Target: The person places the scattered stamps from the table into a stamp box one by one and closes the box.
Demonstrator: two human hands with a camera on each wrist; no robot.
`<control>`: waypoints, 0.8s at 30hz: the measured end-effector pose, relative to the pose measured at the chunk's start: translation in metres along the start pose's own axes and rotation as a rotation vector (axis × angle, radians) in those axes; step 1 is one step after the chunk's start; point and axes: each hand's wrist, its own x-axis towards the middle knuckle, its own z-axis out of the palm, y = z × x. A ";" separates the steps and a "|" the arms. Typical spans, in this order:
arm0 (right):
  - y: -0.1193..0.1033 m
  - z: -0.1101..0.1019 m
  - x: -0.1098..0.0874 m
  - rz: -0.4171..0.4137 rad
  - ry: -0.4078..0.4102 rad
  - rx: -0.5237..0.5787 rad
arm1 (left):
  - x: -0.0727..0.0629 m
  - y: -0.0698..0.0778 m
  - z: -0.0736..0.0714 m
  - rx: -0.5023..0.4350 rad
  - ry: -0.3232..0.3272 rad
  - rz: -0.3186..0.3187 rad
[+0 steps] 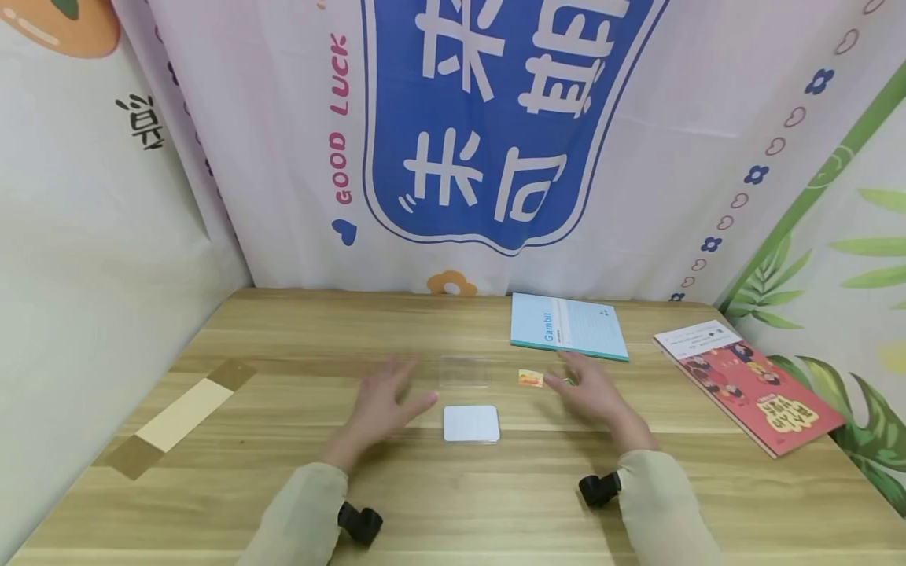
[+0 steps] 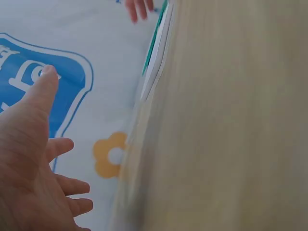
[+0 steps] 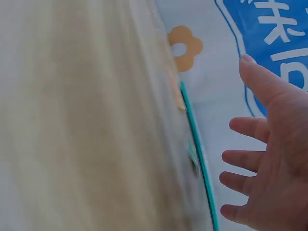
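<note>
Both hands are empty, fingers spread. My left hand (image 1: 382,402) hovers over the middle of the table, slightly blurred, left of a white rounded-corner card (image 1: 471,424) and a clear flat plastic rectangle (image 1: 463,372). In the left wrist view its thumb (image 2: 44,94) points up, apart from the other fingers. On the other side my right hand (image 1: 596,393) has its fingertips close to a small orange-and-yellow picture piece (image 1: 531,378). A small greenish item (image 1: 569,381) is partly hidden by that hand. The right wrist view shows its thumb (image 3: 267,79) raised and fingers extended.
A light-blue notebook (image 1: 569,326) lies at the back of the table, with a red-covered booklet (image 1: 757,385) to its right. A cream strip with brown taped ends (image 1: 185,414) is at the left. Printed cloth (image 1: 297,259) hangs behind the table.
</note>
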 end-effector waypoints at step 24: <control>0.018 0.036 0.007 0.018 0.199 -0.104 | -0.014 0.001 0.032 0.033 -0.095 0.002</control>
